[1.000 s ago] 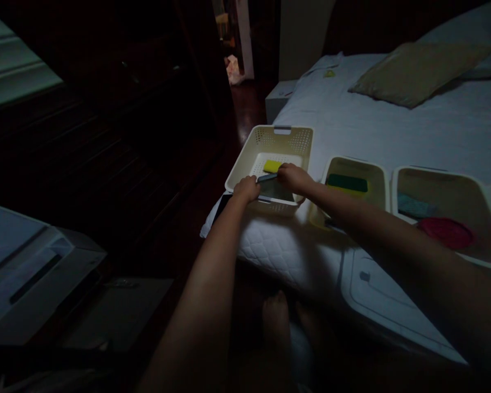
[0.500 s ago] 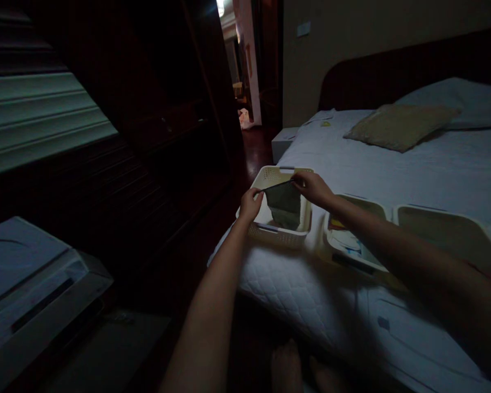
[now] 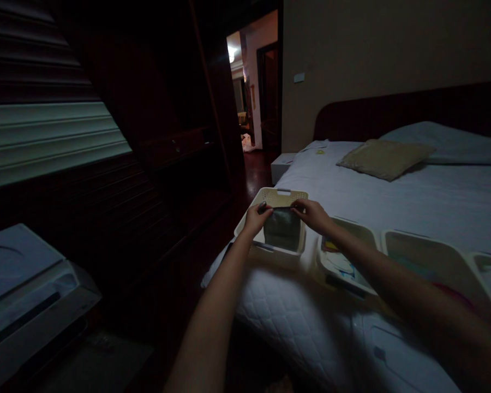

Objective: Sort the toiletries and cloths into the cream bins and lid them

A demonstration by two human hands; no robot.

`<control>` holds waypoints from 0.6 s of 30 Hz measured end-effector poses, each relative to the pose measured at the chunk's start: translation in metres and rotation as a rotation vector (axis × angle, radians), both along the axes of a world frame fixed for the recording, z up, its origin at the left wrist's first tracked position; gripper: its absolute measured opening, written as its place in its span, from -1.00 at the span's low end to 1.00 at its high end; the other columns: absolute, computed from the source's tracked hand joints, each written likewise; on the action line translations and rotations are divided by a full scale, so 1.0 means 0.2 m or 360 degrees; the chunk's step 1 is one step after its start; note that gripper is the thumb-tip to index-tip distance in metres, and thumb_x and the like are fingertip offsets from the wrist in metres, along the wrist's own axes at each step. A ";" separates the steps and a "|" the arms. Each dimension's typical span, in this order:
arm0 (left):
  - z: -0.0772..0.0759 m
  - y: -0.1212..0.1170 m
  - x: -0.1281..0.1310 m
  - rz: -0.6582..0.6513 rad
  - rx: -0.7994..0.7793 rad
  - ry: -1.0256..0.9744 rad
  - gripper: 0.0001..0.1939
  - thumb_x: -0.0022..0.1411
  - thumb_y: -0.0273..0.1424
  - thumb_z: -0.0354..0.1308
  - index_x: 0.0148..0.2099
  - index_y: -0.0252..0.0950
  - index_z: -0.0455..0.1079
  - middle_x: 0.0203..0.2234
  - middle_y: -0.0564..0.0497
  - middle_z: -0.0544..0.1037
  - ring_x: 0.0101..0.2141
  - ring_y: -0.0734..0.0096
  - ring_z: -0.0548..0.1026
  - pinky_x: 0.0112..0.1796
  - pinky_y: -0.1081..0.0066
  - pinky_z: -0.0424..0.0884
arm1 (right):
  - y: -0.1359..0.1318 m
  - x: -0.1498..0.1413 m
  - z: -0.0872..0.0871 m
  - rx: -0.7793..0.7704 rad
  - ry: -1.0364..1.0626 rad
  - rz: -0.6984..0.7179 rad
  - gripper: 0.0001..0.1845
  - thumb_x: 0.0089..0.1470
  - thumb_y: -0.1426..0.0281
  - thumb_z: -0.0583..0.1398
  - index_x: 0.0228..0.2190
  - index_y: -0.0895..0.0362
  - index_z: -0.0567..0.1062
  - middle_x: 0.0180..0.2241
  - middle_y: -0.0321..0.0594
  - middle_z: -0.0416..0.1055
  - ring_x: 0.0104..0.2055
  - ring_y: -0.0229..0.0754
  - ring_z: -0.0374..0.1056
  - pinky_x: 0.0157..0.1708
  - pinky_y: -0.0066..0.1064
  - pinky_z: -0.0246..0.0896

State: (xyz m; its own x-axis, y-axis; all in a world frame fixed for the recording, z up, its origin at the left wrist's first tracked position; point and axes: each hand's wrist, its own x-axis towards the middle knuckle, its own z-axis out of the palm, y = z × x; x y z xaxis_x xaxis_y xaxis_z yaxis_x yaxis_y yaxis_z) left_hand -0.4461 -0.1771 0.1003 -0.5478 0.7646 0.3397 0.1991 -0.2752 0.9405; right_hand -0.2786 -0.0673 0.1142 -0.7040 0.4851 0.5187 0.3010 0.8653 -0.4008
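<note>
A dark grey-green piece of cloth (image 3: 283,229) hangs between my two hands, its top edge stretched level. My left hand (image 3: 257,219) pinches the cloth's upper left corner, and my right hand (image 3: 311,214) pinches the upper right one. Beneath and around the cloth is a cream plastic basket (image 3: 265,194) with perforated walls, standing on the bed corner. The cloth's lower part hangs inside the basket. What garment or cloth it is, I cannot make out in the dim light.
Right of my basket, more cream baskets (image 3: 425,236) stand in a row on the white bed (image 3: 278,311); the nearest holds colourful items. Farther back lies a beige cushion (image 3: 387,158). At lower left is a white box-like unit (image 3: 24,273). A lit doorway (image 3: 249,98) opens beyond a dark cabinet (image 3: 180,142).
My hands have come closer together, and the cloth's slanted top edge is now level. The view has tilted upward, so the room sits lower in the picture.
</note>
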 end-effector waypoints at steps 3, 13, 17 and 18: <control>-0.06 -0.01 -0.03 0.0046 -0.0082 0.0022 -0.89 -0.20 -0.44 0.28 -0.52 -0.35 0.44 -0.60 0.03 0.50 -0.48 0.41 0.43 -0.32 0.39 0.33 | -0.01 0.04 -0.08 -0.0066 -0.0256 -0.0041 -0.79 0.08 0.33 0.10 -0.33 0.15 0.50 -0.36 -0.14 0.48 -0.35 -0.20 0.36 -0.38 -0.45 0.13; 0.08 -0.05 -0.06 0.0339 0.0090 -0.0037 -0.87 -0.17 -0.41 0.25 -0.49 -0.36 0.44 -0.58 0.04 0.49 -0.48 0.45 0.42 -0.32 0.44 0.33 | 0.06 0.10 -0.09 -0.0214 -0.0274 -0.0073 -0.76 0.07 0.36 0.07 -0.34 0.15 0.52 -0.34 -0.13 0.51 -0.34 -0.18 0.38 -0.38 -0.45 0.12; 0.08 -0.07 -0.11 0.0497 0.0175 -0.0091 -0.88 -0.14 -0.41 0.23 -0.47 -0.36 0.44 -0.59 0.05 0.47 -0.49 0.48 0.41 -0.35 0.47 0.31 | 0.08 0.13 -0.03 -0.0328 0.0040 -0.0232 -0.75 0.00 0.36 0.10 -0.34 0.19 0.53 -0.35 -0.13 0.51 -0.35 -0.18 0.37 -0.35 -0.42 0.16; 0.08 -0.08 -0.12 0.0522 0.0188 -0.0106 -0.88 -0.14 -0.41 0.24 -0.48 -0.36 0.44 -0.59 0.05 0.47 -0.49 0.48 0.41 -0.35 0.47 0.31 | 0.08 0.13 -0.01 -0.0360 0.0114 -0.0289 -0.75 -0.01 0.35 0.12 -0.35 0.19 0.54 -0.36 -0.14 0.52 -0.36 -0.17 0.37 -0.35 -0.41 0.17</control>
State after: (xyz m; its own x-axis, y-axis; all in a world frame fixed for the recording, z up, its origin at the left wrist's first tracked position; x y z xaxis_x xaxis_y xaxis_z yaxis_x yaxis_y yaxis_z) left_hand -0.4704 -0.1921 0.1163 -0.7815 0.5019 0.3706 0.2345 -0.3142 0.9199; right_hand -0.2526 -0.0511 0.1116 -0.5609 0.7086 0.4281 0.4065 0.6862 -0.6032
